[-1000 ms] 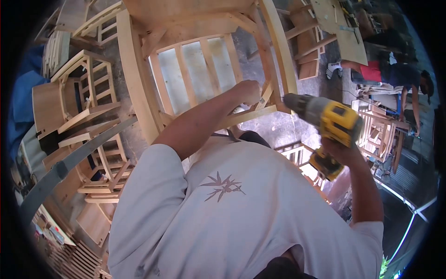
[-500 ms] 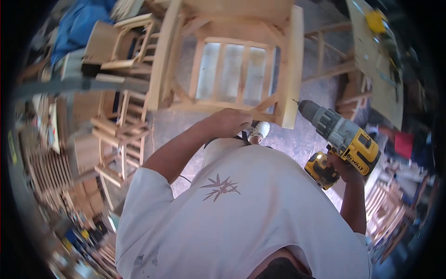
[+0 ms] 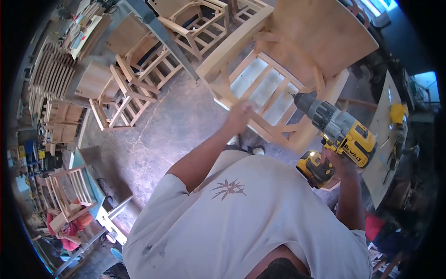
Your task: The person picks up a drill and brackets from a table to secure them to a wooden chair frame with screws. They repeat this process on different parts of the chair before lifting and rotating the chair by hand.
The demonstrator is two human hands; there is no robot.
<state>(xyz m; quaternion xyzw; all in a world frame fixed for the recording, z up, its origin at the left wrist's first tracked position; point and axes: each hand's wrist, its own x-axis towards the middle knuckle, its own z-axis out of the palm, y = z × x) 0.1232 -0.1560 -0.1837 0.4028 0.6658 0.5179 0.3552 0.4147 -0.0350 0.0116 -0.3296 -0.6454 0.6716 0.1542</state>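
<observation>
Pale wooden slats (image 3: 51, 69) stand in a row at the far left of what my remote feed gives me. Below them, near the edge, I see a co-worker in red (image 3: 69, 232) close beside a small slatted frame (image 3: 82, 185). Moving right, several chairs (image 3: 127, 46) of light wood and plywood stand on the grey floor (image 3: 158, 121), and a grey post (image 3: 160, 35) cuts slantwise past them.

Near the middle, the wearer's left hand (image 3: 240, 116) reaches to the front rail of a larger wooden chair (image 3: 304, 58). It is blurred, so I cannot tell whether its fingers grip the rail or merely lie near it. That chair fills the upper middle of my view, tilted in the picture, its plywood panel above and pale slats showing within the frame.

Further right, the right hand (image 3: 338, 162) has its fingers wrapped round the handle of a yellow-and-black drill (image 3: 332, 122). The bit points up and left, overlapping the chair in my view; I can't make out any contact. Beyond it, a yellow object (image 3: 398, 113) sits on a pale tabletop (image 3: 382, 151).
</observation>
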